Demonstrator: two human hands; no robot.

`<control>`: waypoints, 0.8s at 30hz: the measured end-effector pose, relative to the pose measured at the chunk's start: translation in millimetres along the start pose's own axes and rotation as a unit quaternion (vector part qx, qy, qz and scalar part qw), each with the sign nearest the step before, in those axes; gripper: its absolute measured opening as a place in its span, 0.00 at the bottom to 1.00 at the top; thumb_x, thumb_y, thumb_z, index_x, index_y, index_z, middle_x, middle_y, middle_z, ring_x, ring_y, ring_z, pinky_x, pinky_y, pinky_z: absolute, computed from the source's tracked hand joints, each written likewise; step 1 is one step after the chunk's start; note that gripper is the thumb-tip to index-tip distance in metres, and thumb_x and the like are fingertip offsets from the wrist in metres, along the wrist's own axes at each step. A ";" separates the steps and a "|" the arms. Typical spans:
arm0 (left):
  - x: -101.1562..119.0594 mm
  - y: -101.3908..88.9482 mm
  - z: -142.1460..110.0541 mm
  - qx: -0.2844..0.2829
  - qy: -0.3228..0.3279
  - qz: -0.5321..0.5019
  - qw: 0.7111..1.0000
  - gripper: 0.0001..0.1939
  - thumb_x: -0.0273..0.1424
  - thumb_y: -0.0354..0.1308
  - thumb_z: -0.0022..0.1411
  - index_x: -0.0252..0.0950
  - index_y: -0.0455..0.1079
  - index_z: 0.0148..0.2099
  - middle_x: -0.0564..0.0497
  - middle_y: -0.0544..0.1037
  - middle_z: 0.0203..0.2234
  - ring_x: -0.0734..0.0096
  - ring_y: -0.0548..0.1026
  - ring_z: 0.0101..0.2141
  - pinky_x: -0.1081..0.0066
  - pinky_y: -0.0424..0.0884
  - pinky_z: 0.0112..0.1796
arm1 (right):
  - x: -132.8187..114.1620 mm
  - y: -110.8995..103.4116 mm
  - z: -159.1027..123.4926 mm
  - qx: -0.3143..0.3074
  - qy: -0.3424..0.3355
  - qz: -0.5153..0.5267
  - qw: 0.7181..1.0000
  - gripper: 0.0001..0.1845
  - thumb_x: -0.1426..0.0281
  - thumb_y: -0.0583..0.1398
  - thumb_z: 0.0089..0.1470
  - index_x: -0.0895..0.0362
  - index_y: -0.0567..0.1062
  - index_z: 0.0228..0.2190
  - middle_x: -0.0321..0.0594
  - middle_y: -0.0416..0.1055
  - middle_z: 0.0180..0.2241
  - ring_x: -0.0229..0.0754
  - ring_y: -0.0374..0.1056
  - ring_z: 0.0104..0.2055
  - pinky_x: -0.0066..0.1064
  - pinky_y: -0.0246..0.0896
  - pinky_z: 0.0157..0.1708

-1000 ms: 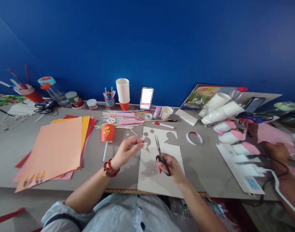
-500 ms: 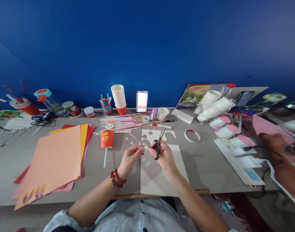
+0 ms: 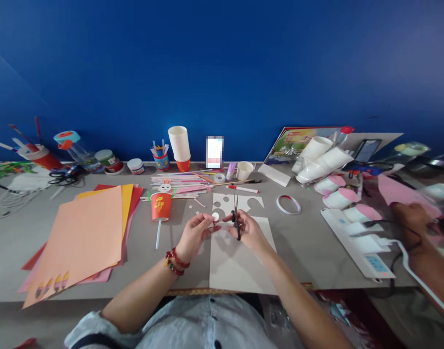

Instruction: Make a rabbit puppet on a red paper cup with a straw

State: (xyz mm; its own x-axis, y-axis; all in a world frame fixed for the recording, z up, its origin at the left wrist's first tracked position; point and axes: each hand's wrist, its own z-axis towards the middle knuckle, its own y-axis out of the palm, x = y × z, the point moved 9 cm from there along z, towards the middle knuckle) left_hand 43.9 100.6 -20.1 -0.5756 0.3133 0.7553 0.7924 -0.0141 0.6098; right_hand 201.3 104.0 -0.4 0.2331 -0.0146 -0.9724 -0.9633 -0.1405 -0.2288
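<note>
Between thumb and finger, my left hand pinches a small white paper circle. My right hand is closed around black-handled scissors, whose blades point away from me. Both hands are above a white sheet of paper with round and heart-shaped holes cut near its far end. To the left of my hands, a red paper cup lies with a rabbit face, green straw pieces at its sides and a pale straw at its near end.
Coloured paper sheets are stacked at left. Straws, a tape roll and a red marker lie beyond and beside the sheet. A white power strip is at right, near another person's hand. Stacked cups stand behind.
The paper circle now shows as a trimmed round piece in my left hand. My right hand came in beside it, then drew slightly away, still with the scissors. The view shifted a little.
</note>
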 end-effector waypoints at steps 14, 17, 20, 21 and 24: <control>12.7 -12.0 5.6 0.018 0.034 0.167 0.985 0.15 0.40 0.67 0.53 0.34 0.70 0.32 0.52 0.76 0.29 0.73 0.73 0.32 0.73 0.71 0.35 | 3.5 -15.4 0.8 -0.003 0.024 0.037 0.999 0.13 0.67 0.67 0.43 0.55 0.69 0.30 0.30 0.66 0.25 0.36 0.62 0.26 0.26 0.55 0.27; 23.2 -4.4 8.8 -0.031 0.088 0.459 0.883 0.13 0.40 0.59 0.61 0.34 0.71 0.33 0.53 0.73 0.24 0.73 0.69 0.26 0.74 0.64 0.30 | 8.5 -17.6 -2.2 -0.048 0.050 0.028 0.997 0.14 0.69 0.67 0.41 0.55 0.69 0.29 0.30 0.66 0.25 0.35 0.61 0.27 0.26 0.54 0.27; 21.9 8.4 6.1 -0.097 0.136 0.634 0.755 0.11 0.33 0.55 0.63 0.35 0.71 0.30 0.51 0.74 0.26 0.69 0.70 0.30 0.71 0.62 0.33 | 11.5 -17.1 -6.5 -0.078 0.066 0.028 0.994 0.15 0.69 0.68 0.39 0.56 0.70 0.30 0.32 0.66 0.28 0.36 0.61 0.29 0.26 0.55 0.28; 20.2 10.9 4.8 -0.110 0.143 0.653 0.736 0.10 0.32 0.56 0.62 0.35 0.70 0.29 0.51 0.74 0.27 0.68 0.70 0.32 0.71 0.62 0.34 | 11.7 -15.8 -7.5 -0.088 0.069 0.027 0.993 0.16 0.69 0.69 0.39 0.56 0.70 0.30 0.32 0.67 0.28 0.35 0.61 0.29 0.26 0.55 0.29; 18.0 12.9 2.8 -0.112 0.148 0.675 0.714 0.06 0.31 0.60 0.58 0.36 0.70 0.30 0.50 0.74 0.28 0.67 0.70 0.32 0.71 0.62 0.34 | 10.0 -10.9 -8.4 -0.109 0.069 0.024 0.991 0.16 0.69 0.69 0.39 0.56 0.69 0.30 0.32 0.67 0.29 0.35 0.61 0.29 0.26 0.55 0.29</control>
State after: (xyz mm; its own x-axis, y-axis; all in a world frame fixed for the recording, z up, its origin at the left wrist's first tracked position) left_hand 44.4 108.8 0.7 0.6390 -0.3434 0.6883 0.6321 -0.2754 -0.7243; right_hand 215.3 97.1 -7.2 0.2186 -0.1590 -0.9628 -0.9252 -0.3474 -0.1527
